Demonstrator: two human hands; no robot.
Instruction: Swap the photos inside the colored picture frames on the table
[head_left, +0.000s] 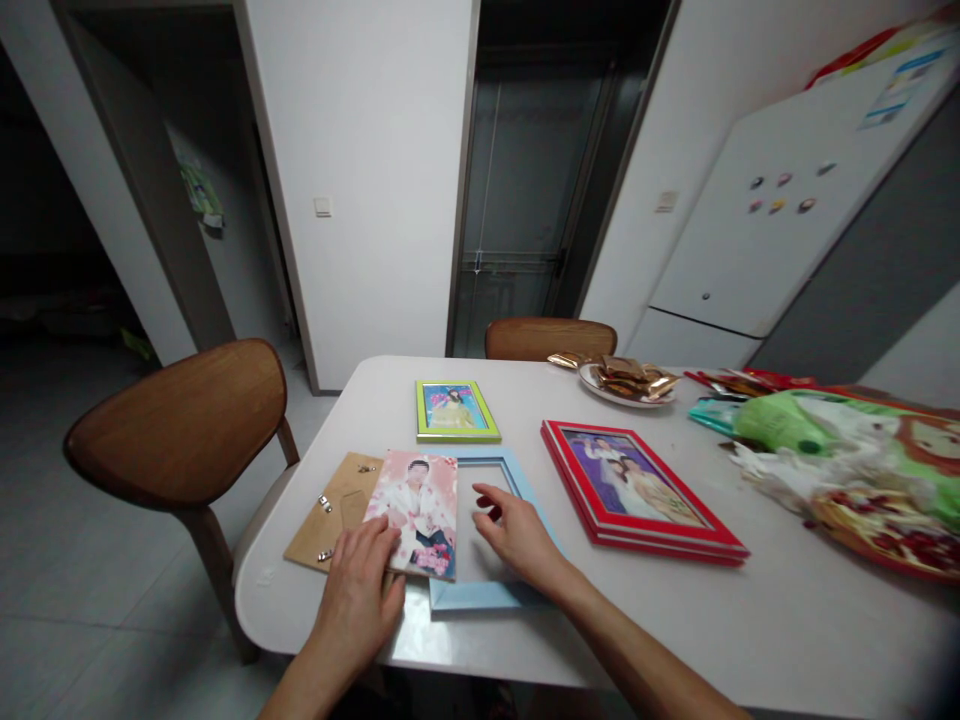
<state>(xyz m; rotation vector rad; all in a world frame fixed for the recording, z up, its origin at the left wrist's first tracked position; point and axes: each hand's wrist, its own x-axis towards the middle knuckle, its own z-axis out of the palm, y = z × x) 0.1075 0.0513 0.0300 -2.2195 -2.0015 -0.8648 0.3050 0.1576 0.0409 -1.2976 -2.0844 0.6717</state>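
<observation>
The person's L hand (361, 582) is at the lower L corner of a pink portrait print (420, 510), fingers laid over its edge, thumb a bit apart; can't tell if it pinches the print or just presses it. The print lies partly over the L side of a light blue photo frame (487, 597) and partly over a brown backing board (324, 520) w/ metal clips, which sits to the L. The R hand (511, 535) is above the blue frame's opening, R of the print, w/ fingers curled & thumb and index slightly apart; nothing is seen pinched in it. The blue frame is near the front edge of the white worktop (660, 640). Just behind it is a lime green framed photo (457, 411), flat, pic side up. To the R, well clear of the R hand, red photo frames (645, 490) are stacked, the top one w/ a pic of a couple on purple. Behind these, a plate (626, 385) holds gold-wrapped packets. At the far R of the worktop: a green plastic bag (791, 425), crumpled white plastic & a dish of red and pale food bits (892, 530). A wooden chair (187, 430) stands L of the worktop, another (551, 338) behind it; a white fridge w/ small magnets (795, 190) is back R.
</observation>
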